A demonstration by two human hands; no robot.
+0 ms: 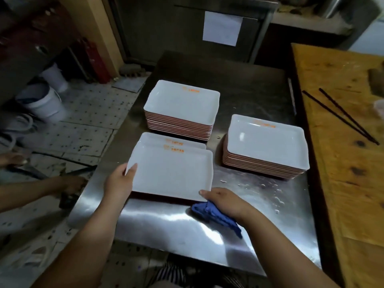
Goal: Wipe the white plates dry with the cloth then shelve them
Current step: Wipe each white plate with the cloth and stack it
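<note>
A white rectangular plate [172,173] with an orange logo is held over the steel table [187,231], above another white plate [153,139] lying beneath it. My left hand [119,183] grips the held plate's left edge, thumb on top. My right hand [225,201] grips the plate's near right corner, and a crumpled blue cloth [216,217] is bunched under that palm. Two tall stacks of white plates stand further back: one in the middle [182,102], one to the right [267,142].
A wooden board [342,163] with two dark chopsticks [340,117] borders the table on the right. Water drops [270,188] lie on the steel. Another person's arm [41,189] reaches in at the left above the tiled floor, near white buckets [43,102].
</note>
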